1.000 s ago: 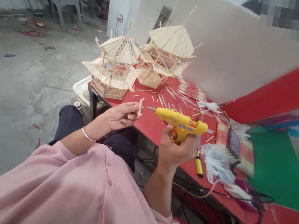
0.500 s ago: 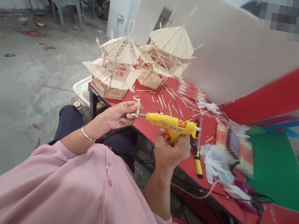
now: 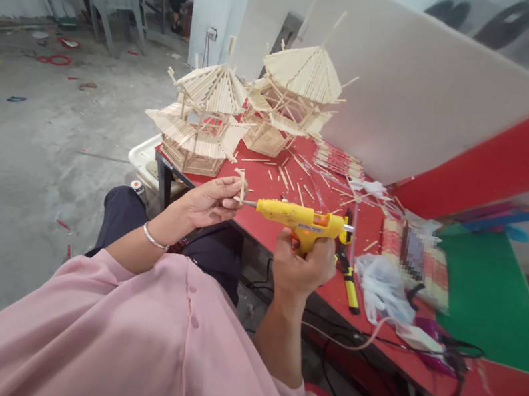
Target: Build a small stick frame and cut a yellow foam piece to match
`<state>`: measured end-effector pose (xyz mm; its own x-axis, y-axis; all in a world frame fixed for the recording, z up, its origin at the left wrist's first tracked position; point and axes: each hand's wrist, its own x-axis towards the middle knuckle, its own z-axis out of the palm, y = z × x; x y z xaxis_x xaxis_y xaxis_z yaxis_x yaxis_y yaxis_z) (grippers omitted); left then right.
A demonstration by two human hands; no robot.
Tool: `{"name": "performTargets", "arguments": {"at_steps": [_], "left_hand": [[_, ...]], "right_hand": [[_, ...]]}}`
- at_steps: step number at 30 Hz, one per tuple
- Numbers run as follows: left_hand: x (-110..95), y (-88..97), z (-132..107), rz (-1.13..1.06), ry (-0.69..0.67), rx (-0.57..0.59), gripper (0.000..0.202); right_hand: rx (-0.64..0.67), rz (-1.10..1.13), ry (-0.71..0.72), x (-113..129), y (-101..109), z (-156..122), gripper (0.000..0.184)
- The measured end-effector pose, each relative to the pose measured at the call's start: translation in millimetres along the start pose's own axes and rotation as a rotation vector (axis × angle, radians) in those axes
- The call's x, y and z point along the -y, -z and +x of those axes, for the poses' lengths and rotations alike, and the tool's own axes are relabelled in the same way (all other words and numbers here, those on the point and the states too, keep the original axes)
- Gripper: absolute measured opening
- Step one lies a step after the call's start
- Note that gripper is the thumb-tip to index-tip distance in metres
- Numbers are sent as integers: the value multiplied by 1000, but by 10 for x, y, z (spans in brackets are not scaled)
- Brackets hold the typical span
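The left forearm point(image 3: 131, 249) slants from near left towards the far right, its wrist point(image 3: 173, 215) almost straight. The left hand point(image 3: 213, 201) ends in a pinch at the right, the lower fingers curled in – which of them meets the thumb is hard to make out from here. The right forearm point(image 3: 282, 339) rises steeply from near to far, leaning a little left. Above its wrist point(image 3: 288, 302), the right hand point(image 3: 302, 265) is upright and wrapped in a closed grip – one digit bent at its left side. The two hands are apart, the left slightly farther away.
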<state>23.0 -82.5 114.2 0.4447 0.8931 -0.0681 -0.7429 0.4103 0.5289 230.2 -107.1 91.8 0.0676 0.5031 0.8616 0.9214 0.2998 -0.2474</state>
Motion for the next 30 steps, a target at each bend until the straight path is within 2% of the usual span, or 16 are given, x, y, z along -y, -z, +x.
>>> {"name": "performTargets", "arguments": {"at_steps": [6, 14, 20, 24, 30], "left_hand": [[13, -24, 4, 16, -63, -36, 28], [86, -83, 11, 153, -347, -207, 34], [126, -93, 3, 230, -508, -284, 32], [142, -107, -2, 273, -562, -340, 30], [164, -82, 10, 295, -601, -341, 29]], "right_hand": [[-25, -7, -5, 13, -1, 2, 26], [-99, -65, 3, 21, -39, -19, 29], [-128, -134, 13, 24, -48, -38, 30], [-123, -137, 8, 17, -54, -61, 25], [-129, -158, 34, 25, -45, -60, 23]]}}
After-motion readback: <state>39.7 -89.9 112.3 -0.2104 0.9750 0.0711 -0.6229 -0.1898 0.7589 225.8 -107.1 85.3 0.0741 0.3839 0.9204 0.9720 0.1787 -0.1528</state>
